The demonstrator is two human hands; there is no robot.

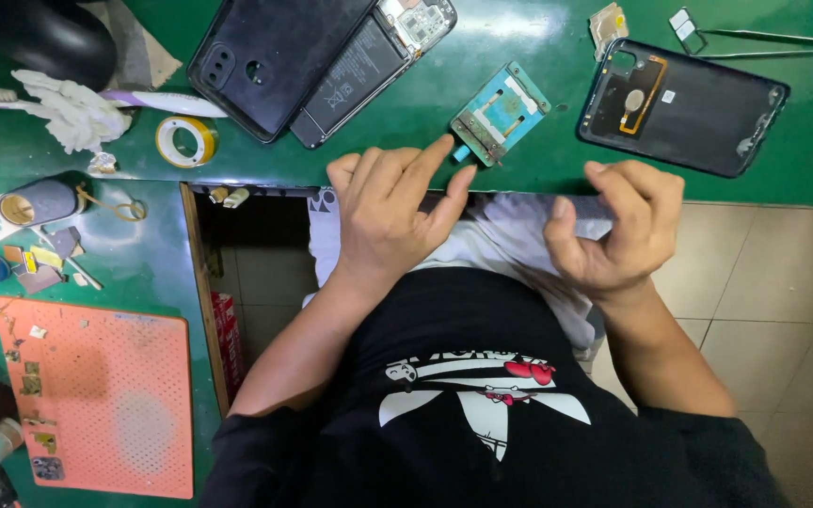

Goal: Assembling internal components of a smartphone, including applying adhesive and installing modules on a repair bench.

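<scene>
My left hand (390,214) rests at the front edge of the green table (538,169), fingers apart and loosely bent. Its index fingertip reaches toward a small teal circuit-board fixture (501,113) and is very close to a little blue piece (463,151) at that fixture's near corner. My right hand (618,230) hovers just off the table edge with curled, separated fingers and nothing in it. It is below a black phone back cover lying inside up (684,108). Neither hand holds anything.
A black phone shell (265,56) and an opened phone with its battery showing (359,66) lie at the back. Tweezers (773,42), a yellow tape roll (185,141), a toothbrush (157,100), a white cloth (72,113) and an orange perforated mat (96,404) are also there.
</scene>
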